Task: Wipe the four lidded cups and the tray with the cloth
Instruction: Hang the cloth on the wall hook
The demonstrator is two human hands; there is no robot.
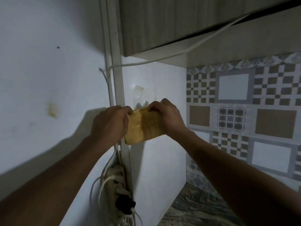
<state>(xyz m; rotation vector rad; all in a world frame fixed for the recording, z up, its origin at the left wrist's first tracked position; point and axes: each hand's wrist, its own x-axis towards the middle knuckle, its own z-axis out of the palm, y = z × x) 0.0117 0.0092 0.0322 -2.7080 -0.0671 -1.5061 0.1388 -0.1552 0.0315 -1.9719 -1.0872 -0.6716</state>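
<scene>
White wall [40, 70] across the left half, marked by a small dark spot high up and a yellowish stain lower down. Pale wood-grain cabinet [171, 22] overhead, seen from below, with a dark gap along its lower edge. Patterned tiles [244, 111] to the right — brown, grey and white squares and checks. Marbled dark bench [195, 207] only partly visible at the bottom right, running into the corner below the tiles.

White vertical trunking [118, 88] down the middle of the wall, a thin white cable [162, 60] leading off it and up under the cabinet. Power strip [116, 185] mounted low beside the trunking, a black plug and several white cords in it, blurred.

Two bare forearms reaching up from the lower corners. Yellow cloth [143, 126] held in the air between both hands, in front of the wall at about the centre of the view, hanging as a folded rectangle. Left hand [110, 123] clenched on the cloth's upper left edge, fingers curled over it. Right hand [166, 115] gripping the upper right edge, likewise from above. Faint clear hook or bit of tape on the wall just behind the cloth's top — too dim to tell which.
</scene>
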